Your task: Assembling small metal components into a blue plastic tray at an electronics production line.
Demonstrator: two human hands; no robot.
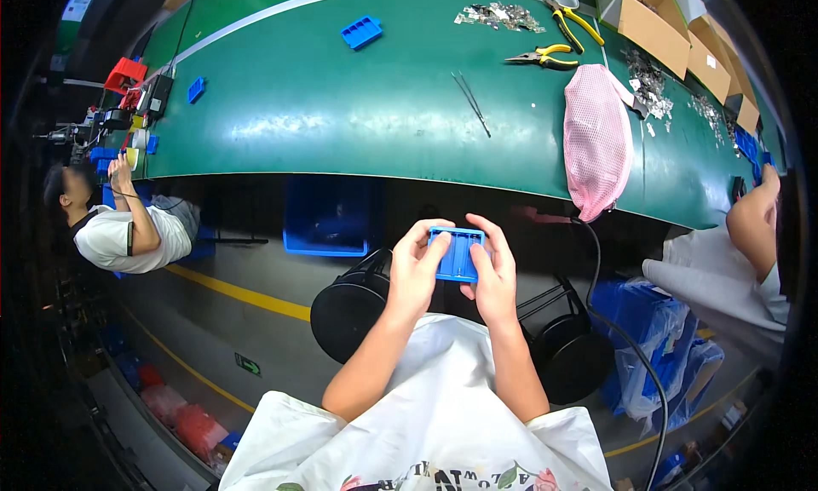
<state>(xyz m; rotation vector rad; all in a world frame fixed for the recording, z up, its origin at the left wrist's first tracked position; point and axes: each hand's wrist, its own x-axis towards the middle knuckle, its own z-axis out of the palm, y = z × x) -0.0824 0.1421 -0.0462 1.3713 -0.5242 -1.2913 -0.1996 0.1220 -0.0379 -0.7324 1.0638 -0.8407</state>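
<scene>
A small blue plastic tray (457, 267) with narrow compartments is held up in front of my body, short of the table's near edge. My left hand (417, 265) grips its left side, thumb lying over the top face. On the opposite side my right hand (492, 274) is closed round it, with the thumb pressed on the face. The compartments that show look bare; my thumbs cover part of them. Two similar blue trays lie on the green table (341, 108): one tray (362, 33) toward the back, another tray (196, 90) at the left.
Tweezers (471, 104), yellow-handled pliers (545, 57), cutters (573, 22) and piles of small metal parts (501, 17) lie on the table. A pink mesh-covered object (598, 137) overhangs its edge. Black stools (348, 321) stand either side of me. People sit at left and right.
</scene>
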